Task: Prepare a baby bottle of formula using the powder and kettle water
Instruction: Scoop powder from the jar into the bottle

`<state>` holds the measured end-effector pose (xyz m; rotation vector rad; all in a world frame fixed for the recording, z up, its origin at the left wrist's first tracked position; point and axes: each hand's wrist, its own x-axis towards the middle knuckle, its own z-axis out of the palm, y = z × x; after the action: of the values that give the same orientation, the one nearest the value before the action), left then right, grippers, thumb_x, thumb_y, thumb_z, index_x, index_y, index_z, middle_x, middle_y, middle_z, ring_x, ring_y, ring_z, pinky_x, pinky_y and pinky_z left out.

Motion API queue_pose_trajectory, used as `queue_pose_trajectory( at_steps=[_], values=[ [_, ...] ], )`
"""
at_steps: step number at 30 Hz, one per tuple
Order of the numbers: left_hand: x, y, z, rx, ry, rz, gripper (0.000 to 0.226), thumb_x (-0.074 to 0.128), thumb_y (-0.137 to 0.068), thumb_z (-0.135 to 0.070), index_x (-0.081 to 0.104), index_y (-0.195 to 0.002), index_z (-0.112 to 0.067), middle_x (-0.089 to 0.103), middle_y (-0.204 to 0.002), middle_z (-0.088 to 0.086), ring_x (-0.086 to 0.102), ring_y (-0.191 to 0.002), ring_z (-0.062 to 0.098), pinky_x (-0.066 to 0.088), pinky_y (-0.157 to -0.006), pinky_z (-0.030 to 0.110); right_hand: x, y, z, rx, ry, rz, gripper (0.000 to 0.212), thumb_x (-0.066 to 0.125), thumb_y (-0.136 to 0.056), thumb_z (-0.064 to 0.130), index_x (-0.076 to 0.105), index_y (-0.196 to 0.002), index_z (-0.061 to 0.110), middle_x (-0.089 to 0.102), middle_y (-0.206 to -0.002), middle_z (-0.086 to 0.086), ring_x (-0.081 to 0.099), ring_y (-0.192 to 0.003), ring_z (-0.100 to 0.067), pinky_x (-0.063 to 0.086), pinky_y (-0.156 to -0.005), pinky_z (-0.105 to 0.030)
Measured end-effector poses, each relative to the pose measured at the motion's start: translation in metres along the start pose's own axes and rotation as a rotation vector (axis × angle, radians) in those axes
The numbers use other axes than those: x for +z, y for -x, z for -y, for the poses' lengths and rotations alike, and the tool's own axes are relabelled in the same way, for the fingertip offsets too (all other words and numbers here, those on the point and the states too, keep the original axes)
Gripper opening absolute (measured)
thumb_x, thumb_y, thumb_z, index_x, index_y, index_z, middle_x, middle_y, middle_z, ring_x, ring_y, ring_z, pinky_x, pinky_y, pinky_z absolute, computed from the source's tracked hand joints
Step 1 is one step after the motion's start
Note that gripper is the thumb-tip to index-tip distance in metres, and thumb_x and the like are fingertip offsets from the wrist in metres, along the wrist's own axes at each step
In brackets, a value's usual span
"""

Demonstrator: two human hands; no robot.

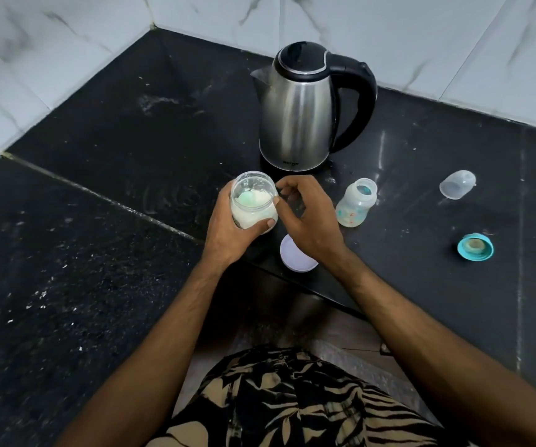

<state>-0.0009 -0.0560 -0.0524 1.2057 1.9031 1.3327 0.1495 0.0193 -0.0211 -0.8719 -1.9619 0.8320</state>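
Head view: kettle (298, 114) behind lidless bottle (355, 203).

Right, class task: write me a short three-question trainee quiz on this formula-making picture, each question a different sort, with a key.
1. True or false: the steel electric kettle has its lid closed.
2. Which hand grips the clear plastic jar of white powder? A) left hand B) right hand C) neither
3. Fill in: the clear baby bottle stands open on the black stone counter; its teal ring with teat lies to its ____.

Key: 1 true; 2 A; 3 right
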Motion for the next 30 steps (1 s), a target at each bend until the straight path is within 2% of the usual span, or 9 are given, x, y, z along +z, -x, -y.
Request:
queue_pose_trajectory(
  at_steps=[4,7,11,14,17,21,24,26,30],
  values=[
    [0.001,0.002,-0.006,0.042,0.036,-0.003,0.086,0.091,-0.068,-0.024,0.043,-0.139,-0.027,0.057,-0.132,-0.012,0.056,-0.118,0.002,0.048,-0.095,0.018,-0.004,-0.009,0.004,-0.035,0.041,0.092,0.018,0.064,-0.089,0.013,0.066,-0.107,0.013,0.061,-0.099,0.009,0.057,-0.076,-0.008,0.051,-0.071,-0.027],
    [0.002,0.007,-0.006,0.089,0.016,-0.001,0.086,0.091,-0.069,-0.025,0.043,-0.14,-0.024,0.056,-0.134,-0.011,0.055,-0.121,0.004,0.046,-0.096,0.015,-0.01,-0.019,0.012,-0.05,0.21,0.3,0.02,0.06,-0.093,0.025,0.065,-0.112,0.021,0.062,-0.106,0.011,0.055,-0.071,-0.004,0.049,-0.073,-0.028],
    [0.004,0.01,-0.004,0.103,0.007,-0.001,0.087,0.09,-0.07,-0.023,0.043,-0.142,-0.018,0.054,-0.135,-0.012,0.053,-0.123,-0.001,0.041,-0.097,0.01,-0.015,-0.032,0.031,-0.065,0.604,0.67,0.028,0.041,-0.101,0.034,0.063,-0.114,0.023,0.058,-0.121,0.003,0.062,-0.097,-0.024,0.045,-0.078,-0.036],
    [0.004,0.011,-0.004,0.088,0.007,0.001,0.09,0.09,-0.07,-0.022,0.04,-0.144,-0.015,0.053,-0.136,-0.011,0.051,-0.123,-0.005,0.04,-0.096,0.008,-0.014,-0.043,0.045,-0.075,0.76,0.83,0.033,0.032,-0.103,0.035,0.059,-0.104,0.016,0.059,-0.115,-0.004,0.059,-0.094,-0.03,0.041,-0.076,-0.037],
    [0.005,0.011,-0.003,0.08,0.002,0.005,0.093,0.091,-0.068,-0.024,0.039,-0.145,-0.016,0.054,-0.138,-0.008,0.052,-0.125,0.0,0.041,-0.097,0.01,-0.008,-0.052,0.051,-0.012,0.809,0.953,0.029,0.03,-0.104,0.034,0.047,-0.087,0.017,0.055,-0.096,-0.004,0.05,-0.084,-0.026,0.037,-0.074,-0.037],
    [0.005,0.011,-0.001,0.071,0.0,0.007,0.095,0.091,-0.067,-0.025,0.039,-0.146,-0.018,0.053,-0.14,-0.008,0.052,-0.128,0.004,0.042,-0.1,0.013,0.0,-0.059,0.056,0.102,0.834,1.066,0.036,0.028,-0.104,0.03,0.039,-0.072,0.017,0.051,-0.067,0.0,0.048,-0.063,-0.018,0.035,-0.074,-0.036],
    [0.005,0.011,-0.001,0.07,-0.003,0.003,0.096,0.091,-0.067,-0.024,0.038,-0.147,-0.018,0.052,-0.141,-0.008,0.051,-0.128,0.002,0.041,-0.1,0.011,0.004,-0.061,0.055,0.16,0.788,1.087,0.035,0.028,-0.102,0.029,0.045,-0.075,0.014,0.062,-0.064,-0.006,0.055,-0.06,-0.016,0.038,-0.072,-0.036],
    [0.004,0.011,-0.001,0.068,0.001,0.002,0.096,0.092,-0.067,-0.024,0.038,-0.147,-0.018,0.052,-0.141,-0.008,0.05,-0.129,0.003,0.042,-0.102,0.014,0.004,-0.06,0.052,0.181,0.743,1.05,0.037,0.03,-0.1,0.03,0.045,-0.07,0.016,0.061,-0.061,-0.006,0.058,-0.063,-0.021,0.04,-0.069,-0.035],
    [0.005,0.012,-0.001,0.07,-0.013,0.005,0.097,0.091,-0.067,-0.027,0.037,-0.148,-0.018,0.05,-0.144,-0.008,0.048,-0.131,0.004,0.041,-0.105,0.018,0.004,-0.057,0.044,0.172,0.674,0.879,0.037,0.042,-0.093,0.023,0.036,-0.057,0.021,0.045,-0.061,0.002,0.048,-0.062,-0.024,0.035,-0.06,-0.032]
  ],
)
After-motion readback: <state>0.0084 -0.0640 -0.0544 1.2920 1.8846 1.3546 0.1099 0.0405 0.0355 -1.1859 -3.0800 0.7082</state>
